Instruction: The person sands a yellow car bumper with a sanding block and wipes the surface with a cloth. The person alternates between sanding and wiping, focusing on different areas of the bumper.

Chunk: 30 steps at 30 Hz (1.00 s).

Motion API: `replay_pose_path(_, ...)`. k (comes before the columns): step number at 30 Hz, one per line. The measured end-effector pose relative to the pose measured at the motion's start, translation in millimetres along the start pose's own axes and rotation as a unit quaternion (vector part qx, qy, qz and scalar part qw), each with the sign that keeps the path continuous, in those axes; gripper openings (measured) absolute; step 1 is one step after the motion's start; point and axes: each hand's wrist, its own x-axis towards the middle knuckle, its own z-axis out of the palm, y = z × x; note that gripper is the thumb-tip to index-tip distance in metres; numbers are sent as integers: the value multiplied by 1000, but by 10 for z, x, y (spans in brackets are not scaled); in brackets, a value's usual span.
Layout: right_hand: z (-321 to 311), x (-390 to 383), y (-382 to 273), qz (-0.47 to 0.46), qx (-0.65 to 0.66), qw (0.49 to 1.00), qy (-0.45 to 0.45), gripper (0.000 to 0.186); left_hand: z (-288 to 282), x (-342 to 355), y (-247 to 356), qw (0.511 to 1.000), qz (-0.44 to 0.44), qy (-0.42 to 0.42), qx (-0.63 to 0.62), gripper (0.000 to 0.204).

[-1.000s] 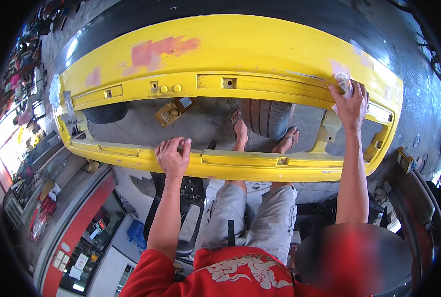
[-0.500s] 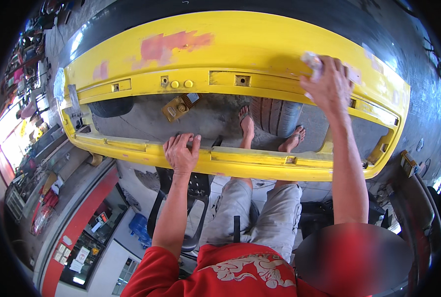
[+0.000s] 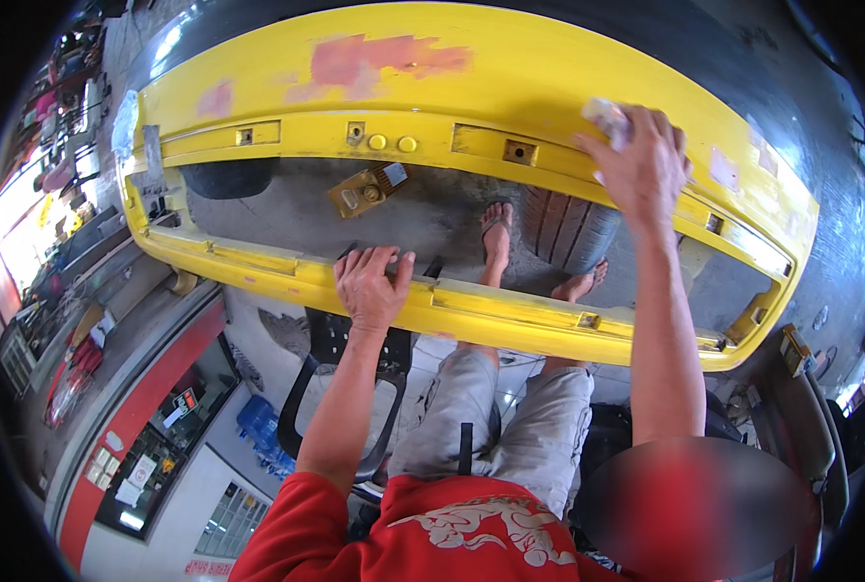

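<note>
A long yellow car bumper [image 3: 529, 68] with pink-red filler patches [image 3: 384, 60] spans the view in front of me. My left hand [image 3: 372, 289] is closed over its near lower bar, with the fingers hooked over the top edge. On the bumper's upper face, right of the middle, my right hand [image 3: 649, 173] presses a whitish, crumpled pad [image 3: 607, 118]. Fingers hide most of that pad, and its exact kind does not show. Two round yellow buttons [image 3: 392, 143] sit on the ledge left of the middle.
Through the bumper's opening I see a tyre [image 3: 568, 228], a yellow box-like container [image 3: 366, 192] and my sandalled feet. A black plastic chair [image 3: 340, 378] stands at my left, near blue water bottles [image 3: 262, 432]. A dark glossy panel [image 3: 248, 39] lies beyond the bumper.
The bumper appears shifted slightly right in the view, its far edge higher. My left hand still grips the lower bar. The right hand and pad sit farther left along the upper face.
</note>
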Motion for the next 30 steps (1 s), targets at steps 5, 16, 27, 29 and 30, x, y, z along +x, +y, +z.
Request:
replay_pose_path(5,317,140,-982,-89,42,995,-10,58,25,-29,-31,1000,-10,-11,17,19)
replay_pose_path(16,-159,-104,949,-42,-4,997,67,63,35,-58,-47,999,11,-30,18,19)
replay_pose_path(27,-741,-361,3673,119,-63,988,72,66,-214,612,873,985,98,58,-130,35)
replay_pose_path(29,-726,-341,3964,131,-64,986,81,66,-146,1008,1452,972,172,105,-117,41)
replay_pose_path(30,-732,-344,4117,120,-51,988,88,66,-75,1204,1778,971,174,106,-121,45)
